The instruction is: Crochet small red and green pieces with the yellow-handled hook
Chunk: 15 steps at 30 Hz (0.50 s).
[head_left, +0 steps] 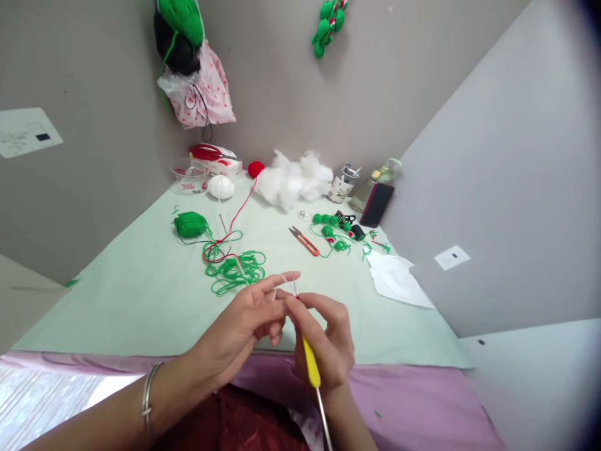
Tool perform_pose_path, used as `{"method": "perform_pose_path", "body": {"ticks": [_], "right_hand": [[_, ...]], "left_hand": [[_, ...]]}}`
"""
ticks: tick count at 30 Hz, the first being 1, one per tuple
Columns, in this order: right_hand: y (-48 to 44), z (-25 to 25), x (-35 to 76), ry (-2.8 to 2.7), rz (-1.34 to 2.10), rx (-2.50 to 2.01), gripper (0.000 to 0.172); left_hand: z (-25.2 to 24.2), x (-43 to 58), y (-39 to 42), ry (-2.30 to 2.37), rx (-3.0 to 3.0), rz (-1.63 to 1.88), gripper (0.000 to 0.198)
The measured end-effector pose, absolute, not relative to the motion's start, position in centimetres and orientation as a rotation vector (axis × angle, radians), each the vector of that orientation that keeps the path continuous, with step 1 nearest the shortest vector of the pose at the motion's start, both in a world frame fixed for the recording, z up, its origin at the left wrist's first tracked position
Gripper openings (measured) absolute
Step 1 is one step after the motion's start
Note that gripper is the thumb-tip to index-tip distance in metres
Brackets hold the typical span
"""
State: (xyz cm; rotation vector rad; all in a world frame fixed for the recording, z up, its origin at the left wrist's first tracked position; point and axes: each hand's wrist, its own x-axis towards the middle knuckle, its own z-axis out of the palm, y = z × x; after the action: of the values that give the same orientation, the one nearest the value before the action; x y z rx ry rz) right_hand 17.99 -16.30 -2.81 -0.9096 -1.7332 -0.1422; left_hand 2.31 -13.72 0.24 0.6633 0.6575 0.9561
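Observation:
My right hand is closed around a crochet hook with a yellow handle and a metal shaft; the hook's tip rises between the two hands. White yarn runs over the stretched index finger of my left hand. The left thumb and other fingers pinch the yarn work at the hook's tip. Only a tiny red bit of that work shows; fingertips hide most of it. Beyond the left hand lies a loose tangle of green yarn, crossed by a strand of red yarn.
Orange thread snips lie ahead, near small green crocheted balls. White stuffing, a white yarn ball, a green yarn ball and a pen cup stand farther back. A phone leans against a bottle.

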Motion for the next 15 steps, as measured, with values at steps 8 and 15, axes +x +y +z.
{"method": "perform_pose_path", "body": {"ticks": [8,15], "right_hand": [[-15.3,-1.1,17.9,-1.363,0.591,-0.849,0.022],[-16.1,-2.5,17.8,-1.653,-0.01,-0.933,0.036]], "left_hand": [[0.8,2.1,-13.7,0.667,0.669,0.982,0.045],[0.5,2.5,-13.7,0.681,0.717,0.961,0.045]]}}
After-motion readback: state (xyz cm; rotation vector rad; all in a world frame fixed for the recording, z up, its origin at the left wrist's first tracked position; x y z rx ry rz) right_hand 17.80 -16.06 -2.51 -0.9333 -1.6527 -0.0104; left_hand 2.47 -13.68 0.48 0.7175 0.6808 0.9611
